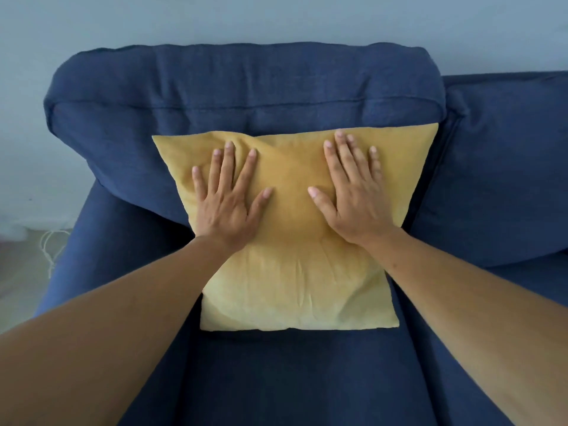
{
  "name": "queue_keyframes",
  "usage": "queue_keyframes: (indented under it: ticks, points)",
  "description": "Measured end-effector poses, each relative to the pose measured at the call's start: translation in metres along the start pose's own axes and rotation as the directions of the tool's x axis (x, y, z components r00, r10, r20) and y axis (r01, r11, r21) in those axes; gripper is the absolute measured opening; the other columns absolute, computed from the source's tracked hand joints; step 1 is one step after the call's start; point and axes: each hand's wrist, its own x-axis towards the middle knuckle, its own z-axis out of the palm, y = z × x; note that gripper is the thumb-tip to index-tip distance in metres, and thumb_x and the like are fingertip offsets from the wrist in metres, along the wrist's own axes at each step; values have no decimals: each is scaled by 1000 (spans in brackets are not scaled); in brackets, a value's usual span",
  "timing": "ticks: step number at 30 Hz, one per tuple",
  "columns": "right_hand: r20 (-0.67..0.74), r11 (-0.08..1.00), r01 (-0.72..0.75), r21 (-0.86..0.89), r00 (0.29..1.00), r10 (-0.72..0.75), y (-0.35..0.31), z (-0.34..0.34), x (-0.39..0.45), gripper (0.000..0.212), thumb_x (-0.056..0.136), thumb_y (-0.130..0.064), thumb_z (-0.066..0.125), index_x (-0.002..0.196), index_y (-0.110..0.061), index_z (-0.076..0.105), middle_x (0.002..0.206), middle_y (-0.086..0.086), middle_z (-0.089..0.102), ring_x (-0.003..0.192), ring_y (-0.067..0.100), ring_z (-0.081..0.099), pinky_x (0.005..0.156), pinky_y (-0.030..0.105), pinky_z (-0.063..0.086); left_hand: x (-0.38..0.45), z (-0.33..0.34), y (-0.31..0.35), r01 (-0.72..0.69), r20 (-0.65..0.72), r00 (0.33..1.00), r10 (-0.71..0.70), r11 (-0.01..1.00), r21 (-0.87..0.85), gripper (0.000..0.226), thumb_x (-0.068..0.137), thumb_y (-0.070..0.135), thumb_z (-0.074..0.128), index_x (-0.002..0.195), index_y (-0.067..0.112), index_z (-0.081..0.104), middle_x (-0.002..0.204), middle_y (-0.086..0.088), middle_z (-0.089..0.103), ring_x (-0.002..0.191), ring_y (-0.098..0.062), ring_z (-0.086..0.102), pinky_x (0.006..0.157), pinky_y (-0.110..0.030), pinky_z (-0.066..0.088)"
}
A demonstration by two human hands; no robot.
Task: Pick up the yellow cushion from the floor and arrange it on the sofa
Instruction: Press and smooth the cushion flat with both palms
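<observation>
The yellow cushion [295,272] stands on the seat of the dark blue sofa [276,379], leaning back against the sofa's back cushion [246,96]. My left hand [227,198] lies flat on the cushion's upper left part, fingers spread. My right hand [353,195] lies flat on its upper right part, fingers spread too. Both palms press on the fabric without gripping it. The cushion's lower edge rests on the seat.
A second back cushion [504,167] of the sofa sits to the right. The left armrest [70,256] borders the seat. Beyond it lies light floor with a white cable [49,247]. A pale wall [276,20] rises behind the sofa.
</observation>
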Motion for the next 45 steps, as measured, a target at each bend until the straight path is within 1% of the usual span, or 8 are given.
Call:
queue_keyframes:
  ticks: [11, 14, 18, 21, 26, 29, 35, 45]
  points:
    - [1, 995, -99, 14, 995, 99, 55, 20, 17, 87, 100, -64, 17, 162, -3, 15, 171, 14, 12, 159, 28, 11, 130, 47, 8, 34, 9, -29, -20, -28, 999, 18, 996, -86, 67, 99, 66, 11, 159, 36, 10, 169, 7, 7, 156, -13, 1, 123, -53, -10]
    - [-62, 983, -155, 101, 985, 161, 38, 8, 4, 88, 101, -63, 20, 162, 0, 13, 171, 16, 10, 159, 31, 9, 129, 50, 7, 24, 1, -28, -15, -10, 1000, 14, 994, -109, 67, 100, 63, 11, 160, 32, 9, 169, 6, 5, 156, -12, -2, 123, -55, -9]
    - [-137, 986, -52, 156, 988, 74, -2, 8, -68, 92, 101, -64, 24, 159, 7, 15, 169, 24, 11, 158, 38, 12, 128, 54, 10, -14, -4, -20, -36, -94, 995, 18, 981, -189, 65, 105, 52, 18, 161, 21, 8, 170, 3, 2, 157, -14, -6, 124, -55, -7]
    - [-137, 988, 9, 154, 990, 12, -29, 19, -113, 90, 101, -62, 27, 158, 6, 10, 168, 22, 8, 158, 36, 8, 129, 51, 8, -46, 4, -6, -125, -184, 978, 101, 984, -125, 69, 104, 47, 26, 160, 11, 8, 169, -7, 2, 157, -22, -3, 125, -53, -6]
    - [-210, 981, -66, 181, 972, 104, -54, 42, -136, 82, 102, -49, 40, 154, 9, 16, 164, 19, 14, 155, 33, 11, 128, 50, 7, -124, 54, 27, -343, -191, 925, 328, 938, -51, 77, 101, 51, 35, 160, 10, 5, 169, -7, -3, 157, -26, 1, 124, -53, 2]
    - [-252, 978, -81, 193, 959, 129, -51, 71, -151, 75, 105, -46, 33, 153, 9, 15, 163, 17, 16, 155, 30, 11, 128, 50, 6, -150, 99, 25, -344, -206, 920, 333, 939, -19, 78, 101, 52, 33, 160, 14, -2, 169, -1, -9, 157, -20, 0, 125, -47, 3]
    - [-342, 992, -57, 108, 935, 91, -32, 151, -147, 67, 107, -43, 26, 150, 9, 28, 155, 33, 37, 147, 44, 29, 125, 53, 17, -94, 162, -7, -375, -307, 870, 385, 922, 94, 73, 102, 52, 27, 160, 17, 0, 164, -11, 14, 156, -14, -3, 125, -40, 3]
    - [-347, 1000, 19, 16, 938, -12, 27, 168, -92, 68, 107, -47, 20, 156, 1, 25, 161, 25, 33, 151, 35, 27, 128, 40, 13, -23, 156, -12, -503, -371, 784, 498, 859, 91, 70, 102, 47, 34, 156, 5, 21, 162, -16, 21, 156, -20, 11, 126, -34, 6]
